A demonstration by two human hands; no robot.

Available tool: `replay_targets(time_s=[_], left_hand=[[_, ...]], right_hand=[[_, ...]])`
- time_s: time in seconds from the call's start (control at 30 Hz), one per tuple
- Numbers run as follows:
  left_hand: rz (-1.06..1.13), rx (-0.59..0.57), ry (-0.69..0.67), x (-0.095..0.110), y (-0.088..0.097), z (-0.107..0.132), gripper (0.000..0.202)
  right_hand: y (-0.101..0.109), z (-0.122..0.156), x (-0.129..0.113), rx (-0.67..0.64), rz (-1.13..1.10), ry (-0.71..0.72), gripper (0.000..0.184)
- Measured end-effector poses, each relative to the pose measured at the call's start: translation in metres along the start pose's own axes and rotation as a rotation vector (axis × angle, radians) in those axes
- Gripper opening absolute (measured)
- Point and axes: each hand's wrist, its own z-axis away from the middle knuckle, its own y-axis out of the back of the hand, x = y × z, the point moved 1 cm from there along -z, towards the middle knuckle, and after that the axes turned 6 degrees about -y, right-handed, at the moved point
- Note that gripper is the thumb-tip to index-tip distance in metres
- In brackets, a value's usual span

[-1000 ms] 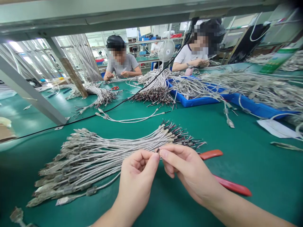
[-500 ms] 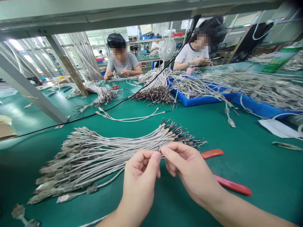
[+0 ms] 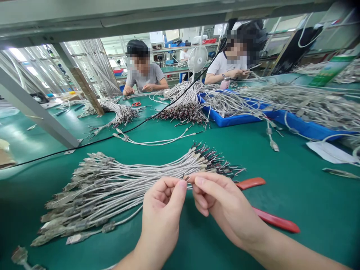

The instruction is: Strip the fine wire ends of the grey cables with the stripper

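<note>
At the frame's centre, the left hand's (image 3: 164,206) fingers pinch dark wires (image 3: 187,179); the right hand's (image 3: 229,206) thumb sits farther off than half a second ago, its grip unclear. A bundle (image 3: 132,183) lies centre-left on the counter (image 3: 202,247).

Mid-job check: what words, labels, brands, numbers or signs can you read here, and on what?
No text can be read.
Green-and-white container: markings too blurred to read.
Fan: mark on its hub, too small to read.
White sheet: no writing that I can make out.
</note>
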Motion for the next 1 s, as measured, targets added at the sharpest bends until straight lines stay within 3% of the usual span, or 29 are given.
replay_targets(time_s=[0.5, 0.73, 1.0], left_hand=[[-0.029, -0.028, -0.021, 0.001, 0.0, 0.0, 0.024], [-0.021, -0.06, -0.021, 0.003, -0.002, -0.001, 0.025], [0.22, -0.187, 0.16, -0.007, 0.004, 0.003, 0.018]], right_hand=[[0.0, -0.003, 0.003, 0.067, 0.178, 0.038, 0.017], [0.001, -0.003, 0.003, 0.057, 0.16, 0.038, 0.019], [0.005, -0.007, -0.002, 0.109, 0.183, 0.075, 0.025]])
